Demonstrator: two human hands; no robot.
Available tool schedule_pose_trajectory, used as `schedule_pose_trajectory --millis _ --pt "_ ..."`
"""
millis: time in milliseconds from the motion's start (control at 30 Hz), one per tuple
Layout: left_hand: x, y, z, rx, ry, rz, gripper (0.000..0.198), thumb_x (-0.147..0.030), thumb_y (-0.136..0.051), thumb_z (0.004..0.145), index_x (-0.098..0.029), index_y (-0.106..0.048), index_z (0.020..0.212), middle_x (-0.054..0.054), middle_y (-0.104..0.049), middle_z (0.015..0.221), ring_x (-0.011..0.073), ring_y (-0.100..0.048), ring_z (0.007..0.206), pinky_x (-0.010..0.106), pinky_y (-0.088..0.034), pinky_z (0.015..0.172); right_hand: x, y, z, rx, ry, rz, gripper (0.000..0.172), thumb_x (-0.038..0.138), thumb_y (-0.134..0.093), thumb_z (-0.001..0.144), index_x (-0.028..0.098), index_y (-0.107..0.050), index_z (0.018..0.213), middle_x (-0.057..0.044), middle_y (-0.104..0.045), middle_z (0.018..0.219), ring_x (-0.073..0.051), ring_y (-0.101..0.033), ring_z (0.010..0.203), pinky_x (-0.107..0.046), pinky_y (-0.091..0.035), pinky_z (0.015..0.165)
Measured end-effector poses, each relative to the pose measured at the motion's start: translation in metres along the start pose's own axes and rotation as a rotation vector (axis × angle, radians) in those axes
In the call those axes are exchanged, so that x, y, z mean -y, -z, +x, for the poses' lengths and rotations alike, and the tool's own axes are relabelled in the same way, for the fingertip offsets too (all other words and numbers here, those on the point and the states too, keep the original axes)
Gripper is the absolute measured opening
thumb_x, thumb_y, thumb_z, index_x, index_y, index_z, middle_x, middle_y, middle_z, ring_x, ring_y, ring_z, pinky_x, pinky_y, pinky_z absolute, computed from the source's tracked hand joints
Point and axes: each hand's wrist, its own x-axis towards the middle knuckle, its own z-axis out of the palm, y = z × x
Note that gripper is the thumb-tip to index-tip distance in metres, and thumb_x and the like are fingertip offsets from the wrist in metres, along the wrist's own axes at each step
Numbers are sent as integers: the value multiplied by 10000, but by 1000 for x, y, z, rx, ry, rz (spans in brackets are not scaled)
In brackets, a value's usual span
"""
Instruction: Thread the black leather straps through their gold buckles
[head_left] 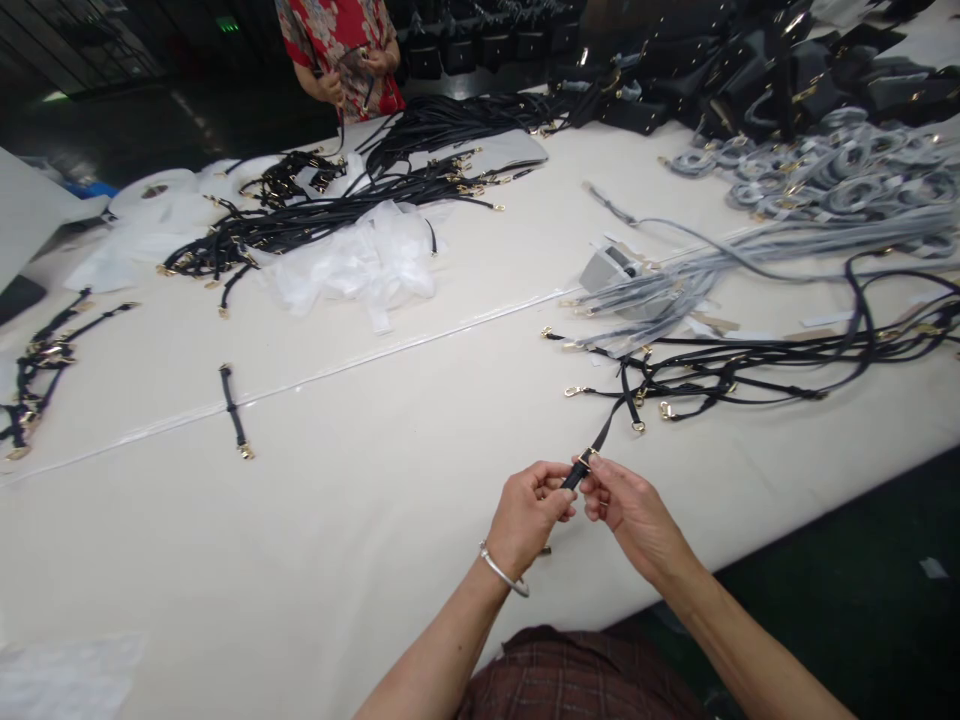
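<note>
Both my hands are closed on a black strap (601, 436) with a gold buckle, above the near edge of the table. My left hand (531, 512), with a silver bracelet at the wrist, pinches the strap just below the buckle. At the buckle (587, 457) itself, my right hand (626, 508) grips with thumb and fingers. From there the strap runs up to a bundle of black straps (720, 372) with gold clasps on the right. A small gold piece shows beneath my left wrist; what it belongs to is hidden.
A short black strap (233, 412) lies alone on the pale table (390, 480). Grey wrapped straps (675, 290) and coils (840, 175) are at right, black bags (690, 70) behind. White wrapping (360, 262) and heaped black straps (300, 222) lie at left. Another person (341, 50) stands across the table.
</note>
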Motion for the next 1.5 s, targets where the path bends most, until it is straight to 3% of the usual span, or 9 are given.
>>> schedule_pose_trajectory --millis 333,500,633,800,1000,1100,1233,1400,1500 --pt "-2 3 1 37 4 62 344 -267 -640 735 -128 -674 1048 -1 -597 711 122 -563 623 241 -464 592 4 5 2 35 -60 167 360 419 -794 742 135 -716 948 26 -503 633 -57 -408 533 -173 -357 475" --pt "-10 8 -4 -43 -51 531 228 -322 -511 855 -181 -691 844 -26 -555 612 109 -462 553 236 -329 540 -1 12 2 161 -90 -86 393 543 -691 802 161 -693 895 -22 -615 739 -101 -510 592 -220 -410 529" --pt "-8 19 0 -187 -98 1012 187 -247 -489 877 -226 -672 841 -3 -647 703 153 -556 656 263 -310 593 0 60 19 -12 52 -664 407 579 -576 842 189 -692 860 -46 -664 764 -186 -592 668 -312 -475 610" --pt "15 44 16 -365 -304 1221 264 -218 -445 913 -204 -597 1128 80 -677 1057 252 -623 946 362 -462 771 26 149 64 -460 607 -1206 349 374 -441 901 182 -648 1107 -146 -640 1149 -297 -578 1070 -468 -480 936" --pt "33 51 23 -385 -607 1232 282 -194 -460 910 -192 -565 1172 104 -640 1160 274 -591 1084 454 -491 890 59 190 109 -422 617 -1340 297 150 -482 778 165 -697 982 -176 -556 1329 -356 -369 1341 -559 -273 1122" --pt "33 41 21 -344 -612 1129 274 -211 -466 912 -210 -584 1160 93 -644 1153 276 -588 1095 480 -477 927 69 179 109 -355 558 -1320 170 180 -535 782 197 -703 790 -144 -683 1088 -352 -508 1203 -543 -322 1082" --pt "21 15 18 -208 -427 835 234 -224 -490 893 -212 -623 1085 82 -656 1099 249 -604 1040 447 -482 930 68 132 84 -220 463 -1196 187 356 -558 863 243 -706 856 -46 -719 885 -264 -646 881 -440 -500 853" --pt "-2 -20 19 7 -256 388 350 -240 -576 864 -209 -599 1212 86 -630 1226 221 -577 1137 373 -444 999 57 56 30 113 88 -414 375 499 -711 781 168 -701 959 -85 -719 904 -249 -681 845 -385 -562 797" --pt "-6 -29 19 207 -242 114 427 -303 -624 863 -194 -559 1271 98 -646 1195 227 -594 1117 365 -440 995 56 32 12 151 -51 -137 428 455 -827 670 164 -709 962 -101 -716 947 -247 -684 864 -381 -576 815"
